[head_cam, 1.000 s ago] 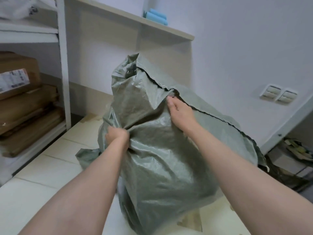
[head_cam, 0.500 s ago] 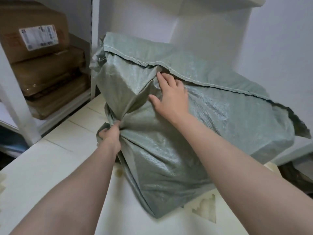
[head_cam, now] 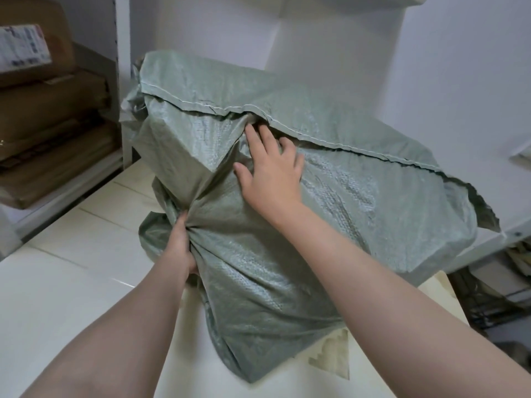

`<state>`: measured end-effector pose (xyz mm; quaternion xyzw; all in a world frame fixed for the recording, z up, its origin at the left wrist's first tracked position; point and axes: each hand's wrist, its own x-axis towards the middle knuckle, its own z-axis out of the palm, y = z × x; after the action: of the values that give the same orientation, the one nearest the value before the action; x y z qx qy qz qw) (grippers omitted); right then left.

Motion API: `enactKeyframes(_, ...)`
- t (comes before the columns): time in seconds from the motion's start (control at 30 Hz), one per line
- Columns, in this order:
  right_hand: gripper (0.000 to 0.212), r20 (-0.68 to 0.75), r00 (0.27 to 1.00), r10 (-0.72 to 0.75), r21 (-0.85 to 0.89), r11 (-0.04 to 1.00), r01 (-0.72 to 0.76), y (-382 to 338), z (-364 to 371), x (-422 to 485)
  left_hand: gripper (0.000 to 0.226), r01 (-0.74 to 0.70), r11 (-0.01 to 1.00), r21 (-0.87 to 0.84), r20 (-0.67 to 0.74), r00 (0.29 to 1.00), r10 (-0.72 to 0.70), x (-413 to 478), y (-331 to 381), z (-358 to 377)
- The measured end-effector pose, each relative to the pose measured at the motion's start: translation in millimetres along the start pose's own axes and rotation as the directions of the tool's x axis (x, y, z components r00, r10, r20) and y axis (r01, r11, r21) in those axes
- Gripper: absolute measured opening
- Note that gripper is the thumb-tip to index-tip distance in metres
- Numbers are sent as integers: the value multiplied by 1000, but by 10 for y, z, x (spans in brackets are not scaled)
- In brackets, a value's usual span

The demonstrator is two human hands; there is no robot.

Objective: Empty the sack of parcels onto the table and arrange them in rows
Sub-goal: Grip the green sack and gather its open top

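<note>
Since a second earlier the sack (head_cam: pixel 330 196) had tipped from upright onto its side across the table (head_cam: pixel 71 254), and the right hand (head_cam: pixel 270 173) had slid up to the stitched hem (head_cam: pixel 330 143); the sack's right end bulged past the table's right edge; its far side lay close to the white wall (head_cam: pixel 459 81); bare tabletop lay open on the left, up to the shelf upright (head_cam: pixel 123 81) beside the stacked cardboard boxes (head_cam: pixel 51 116); the left hand (head_cam: pixel 179 248) gripped a bunched fold of fabric, fingers clenched; the right-hand fingers (head_cam: pixel 260 139) lay spread, nearly straight, pressing on the sack.
</note>
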<state>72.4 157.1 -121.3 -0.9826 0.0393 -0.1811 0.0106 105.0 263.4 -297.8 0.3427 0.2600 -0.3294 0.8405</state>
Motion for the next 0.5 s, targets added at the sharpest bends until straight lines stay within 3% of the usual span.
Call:
enactKeyframes(0.33, 60, 20, 999, 28, 73, 997, -30, 432, -140, -350, 75, 99, 995, 3, 49, 994, -99, 6, -510, 204)
enactKeyframes(0.43, 59, 26, 999, 30, 93, 995, -32, 547, -155, -436, 77, 97, 995, 21, -56, 994, -96, -38, -618, 273)
enactKeyframes(0.5, 59, 43, 999, 34, 102, 994, -38, 576, -147, -424, 88, 56, 998, 3, -218, 975, -54, -77, -644, 312)
